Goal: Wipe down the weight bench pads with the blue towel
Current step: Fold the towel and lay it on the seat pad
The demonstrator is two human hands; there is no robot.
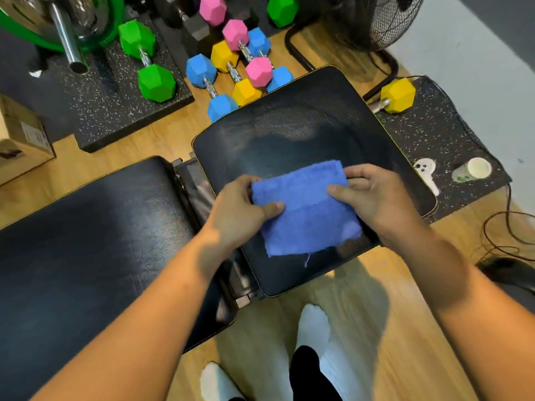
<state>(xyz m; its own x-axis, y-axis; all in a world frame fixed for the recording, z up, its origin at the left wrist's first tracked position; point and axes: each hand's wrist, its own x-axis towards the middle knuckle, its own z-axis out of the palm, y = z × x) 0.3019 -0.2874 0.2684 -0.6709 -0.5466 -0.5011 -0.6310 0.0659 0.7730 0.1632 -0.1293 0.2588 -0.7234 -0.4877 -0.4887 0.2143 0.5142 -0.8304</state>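
Observation:
A folded blue towel [307, 209] is held over the black seat pad [289, 131] of the weight bench. My left hand [240, 212] pinches the towel's left edge, thumb on top. My right hand [373, 195] pinches its right edge, thumb on top as well. A loose thread hangs from the towel's lower edge. The longer black back pad [86, 244] stretches to the left, joined to the seat pad by a metal hinge frame [197, 186]. Whether the towel touches the pad cannot be told.
Coloured hex dumbbells [237, 68] lie on the wood floor and a speckled mat beyond the bench. A yellow dumbbell [396, 95], a white controller [425, 172] and a paper cup [474, 169] sit on a mat to the right. A fan [385, 21] stands behind; cardboard box [20, 140] at left.

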